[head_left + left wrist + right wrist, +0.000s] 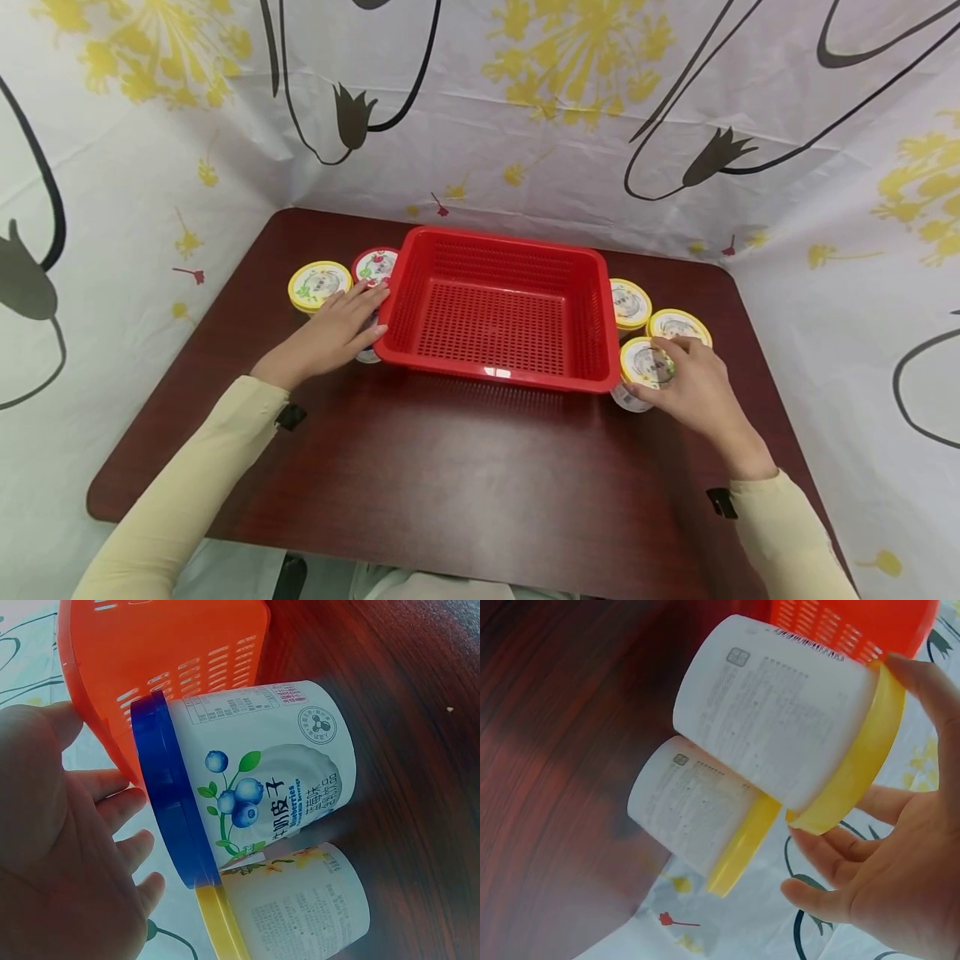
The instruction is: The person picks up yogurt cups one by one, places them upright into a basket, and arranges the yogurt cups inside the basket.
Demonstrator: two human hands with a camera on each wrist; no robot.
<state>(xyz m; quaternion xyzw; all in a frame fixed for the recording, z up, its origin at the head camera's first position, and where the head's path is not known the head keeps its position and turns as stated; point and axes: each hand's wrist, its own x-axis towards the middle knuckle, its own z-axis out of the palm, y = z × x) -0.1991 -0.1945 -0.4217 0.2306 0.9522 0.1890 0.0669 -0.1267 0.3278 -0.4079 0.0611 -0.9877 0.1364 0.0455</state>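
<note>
A red plastic basket [487, 329] with slotted walls sits mid-table. My left hand [330, 333] rests its extended fingertips and thumb by the basket's left rim. Under that hand stands a blue-lidded tub [255, 772] with blueberries on its label, mostly hidden in the head view. A yellow-lidded tub [296, 907] is beside it. At the basket's front right corner, my right hand [697, 387] holds a yellow-lidded tub [643, 365] by its lid, thumb on one side and fingers on the other. Whether this tub is lifted I cannot tell.
Left of the basket are a yellow-lidded tub [318, 282] and a red-lidded tub [375, 263]. Two yellow-lidded tubs, one at the back [628, 302] and one farther right [686, 323], stand on the right. Patterned cloth [480, 158] hangs behind the dark wooden table [465, 467].
</note>
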